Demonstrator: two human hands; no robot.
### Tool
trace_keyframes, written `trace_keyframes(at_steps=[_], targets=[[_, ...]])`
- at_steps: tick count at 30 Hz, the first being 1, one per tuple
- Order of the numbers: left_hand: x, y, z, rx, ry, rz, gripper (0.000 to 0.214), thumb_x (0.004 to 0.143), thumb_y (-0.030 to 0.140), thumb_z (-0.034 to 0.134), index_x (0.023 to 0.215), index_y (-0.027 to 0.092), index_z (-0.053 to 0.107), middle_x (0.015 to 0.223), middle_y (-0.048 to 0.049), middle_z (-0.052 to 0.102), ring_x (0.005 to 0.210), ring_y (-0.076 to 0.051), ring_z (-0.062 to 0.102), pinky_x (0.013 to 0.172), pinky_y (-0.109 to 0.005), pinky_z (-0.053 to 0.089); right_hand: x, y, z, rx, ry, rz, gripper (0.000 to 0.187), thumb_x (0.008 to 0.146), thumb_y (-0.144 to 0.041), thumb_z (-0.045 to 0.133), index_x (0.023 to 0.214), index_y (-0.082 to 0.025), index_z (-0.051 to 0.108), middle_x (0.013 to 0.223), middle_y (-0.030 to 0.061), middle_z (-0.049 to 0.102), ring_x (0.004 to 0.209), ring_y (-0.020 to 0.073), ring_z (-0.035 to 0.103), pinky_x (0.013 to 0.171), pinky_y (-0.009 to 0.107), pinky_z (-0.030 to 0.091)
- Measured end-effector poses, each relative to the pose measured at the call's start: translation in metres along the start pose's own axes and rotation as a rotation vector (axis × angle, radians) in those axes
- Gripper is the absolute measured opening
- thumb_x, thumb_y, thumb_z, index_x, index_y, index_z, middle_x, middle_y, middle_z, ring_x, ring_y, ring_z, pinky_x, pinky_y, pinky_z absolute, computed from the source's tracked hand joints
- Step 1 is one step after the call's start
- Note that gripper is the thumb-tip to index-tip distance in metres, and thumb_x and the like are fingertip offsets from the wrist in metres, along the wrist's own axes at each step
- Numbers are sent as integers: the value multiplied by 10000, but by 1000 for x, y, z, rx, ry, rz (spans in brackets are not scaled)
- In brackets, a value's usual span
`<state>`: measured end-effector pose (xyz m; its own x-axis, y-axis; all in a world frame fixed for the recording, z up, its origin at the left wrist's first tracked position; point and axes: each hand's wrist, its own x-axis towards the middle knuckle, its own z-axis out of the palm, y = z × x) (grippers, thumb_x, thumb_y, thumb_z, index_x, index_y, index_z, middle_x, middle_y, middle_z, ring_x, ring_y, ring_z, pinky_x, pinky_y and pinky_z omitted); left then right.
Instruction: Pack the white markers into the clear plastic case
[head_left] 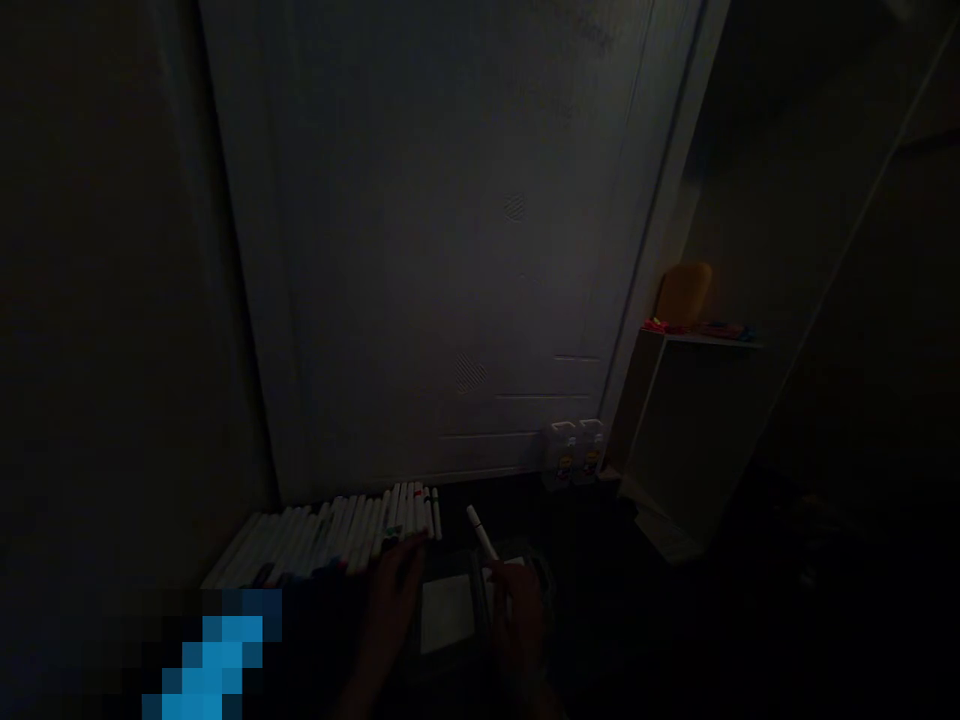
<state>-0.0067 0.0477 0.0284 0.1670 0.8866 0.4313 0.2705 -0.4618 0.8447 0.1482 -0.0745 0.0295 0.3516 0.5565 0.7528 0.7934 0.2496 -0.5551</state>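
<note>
The scene is very dark. A long row of white markers (pixel 330 538) lies on a dark surface in front of a pale door (pixel 450 250). My left hand (pixel 391 598) reaches toward the right end of that row, fingertips touching or just over the markers. My right hand (pixel 517 622) holds a single white marker (pixel 482 532), pointing up and away from me. Between my hands lies a small white sheet or pad (pixel 445 614).
Two small clear bottles (pixel 576 452) stand at the foot of the door. To the right is a white shelf unit (pixel 694 440) with an orange object (pixel 684 292) and small coloured items on top. A blurred blue patch sits at the lower left.
</note>
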Motion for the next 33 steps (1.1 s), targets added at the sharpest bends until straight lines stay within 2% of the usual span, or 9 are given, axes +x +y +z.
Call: trace_keyframes(at_steps=[3, 6, 10, 13, 16, 21, 25, 29, 33], targets=[[5, 32, 16, -171, -61, -82, 476, 797, 471, 450, 1197, 212, 464, 1177, -83, 592, 1084, -210, 557, 891, -350, 465, -1, -2, 3, -104, -48, -92, 326, 929, -294, 300, 1081, -238, 583, 878, 66, 642, 809, 183, 593, 722, 313, 452], [7, 45, 20, -278, -195, -104, 488, 797, 473, 464, 1188, 181, 461, 1073, -97, 651, 1015, -217, 599, 826, -328, 498, -4, -4, 3, -162, -60, -76, 333, 934, -321, 290, 1113, -245, 561, 892, 73, 636, 807, 192, 590, 701, 313, 456], [-2, 27, 3, -307, -143, -137, 417, 733, 485, 554, 1013, 176, 562, 981, -67, 682, 886, -214, 643, 773, -302, 516, -4, -3, 4, -183, -98, -46, 287, 931, -323, 321, 1044, -239, 572, 851, 65, 621, 790, 194, 573, 689, 312, 445], [-16, 9, -13, -151, -85, -148, 340, 672, 493, 618, 833, 194, 616, 810, -15, 698, 787, -210, 650, 681, -264, 521, -3, 0, 8, -157, -161, -63, 243, 926, -294, 344, 969, -247, 579, 826, 45, 615, 780, 193, 557, 693, 318, 429], [-27, 7, -20, -87, -82, -132, 334, 684, 510, 599, 819, 206, 624, 793, 4, 698, 766, -195, 646, 648, -237, 517, -3, 3, 11, -119, -185, -84, 223, 921, -262, 349, 946, -242, 570, 835, 41, 613, 793, 202, 543, 717, 340, 409], [-26, 12, -17, 66, -129, -46, 331, 722, 528, 547, 808, 220, 633, 773, 11, 690, 729, -171, 637, 651, -225, 506, -6, 6, 9, -102, -163, -24, 220, 917, -243, 341, 933, -236, 560, 839, 52, 594, 805, 212, 522, 719, 352, 387], [-22, 1, -12, 172, -98, 36, 304, 726, 516, 548, 808, 238, 638, 817, 11, 690, 766, -167, 633, 692, -227, 498, -4, 6, 8, -115, -147, -10, 228, 917, -225, 328, 923, -236, 556, 817, 46, 588, 789, 209, 521, 725, 359, 380], [-20, -6, -7, 212, -109, 56, 287, 747, 494, 529, 837, 242, 631, 852, 12, 686, 785, -160, 628, 705, -222, 486, -3, 6, 8, -150, -152, 10, 208, 913, -238, 352, 899, -242, 560, 807, 41, 587, 794, 214, 523, 726, 359, 374], [-19, 2, -1, 223, -158, 35, 300, 776, 495, 478, 822, 230, 611, 751, 22, 669, 654, -139, 609, 607, -205, 469, -4, 8, 8, -159, -130, 24, 204, 916, -235, 351, 938, -243, 553, 855, 43, 595, 814, 211, 526, 741, 358, 373]])
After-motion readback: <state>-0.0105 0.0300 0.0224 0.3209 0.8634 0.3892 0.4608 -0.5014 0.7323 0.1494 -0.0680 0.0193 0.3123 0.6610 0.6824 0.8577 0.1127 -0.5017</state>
